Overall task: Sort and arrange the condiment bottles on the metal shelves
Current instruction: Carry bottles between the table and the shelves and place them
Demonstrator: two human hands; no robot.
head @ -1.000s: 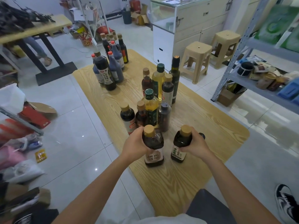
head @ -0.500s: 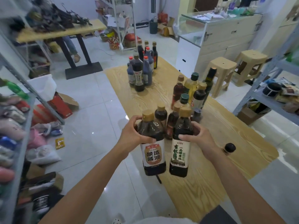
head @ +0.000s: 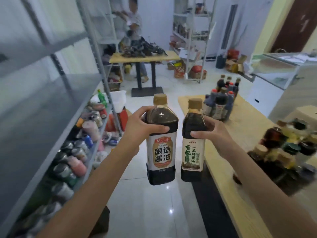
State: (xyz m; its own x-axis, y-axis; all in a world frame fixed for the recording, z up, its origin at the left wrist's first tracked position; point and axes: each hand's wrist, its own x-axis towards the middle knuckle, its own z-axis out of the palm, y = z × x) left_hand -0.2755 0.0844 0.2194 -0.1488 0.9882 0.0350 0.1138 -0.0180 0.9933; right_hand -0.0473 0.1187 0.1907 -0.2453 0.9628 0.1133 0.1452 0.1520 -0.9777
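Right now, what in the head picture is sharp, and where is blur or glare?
Head view: the wide tan-capped dark bottle in the left hand and the slim dark bottle in the right hand are sharp, labels legible; the grey metal shelf and the near bottle cluster are blurred; glare spots the white floor tiles.

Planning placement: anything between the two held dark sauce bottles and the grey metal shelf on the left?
Nothing visible. The left hand grips the larger dark tan-capped bottle, the right hand the slimmer dark green-lettered bottle, in open air beside the grey metal shelf. Its lower tier is crowded.
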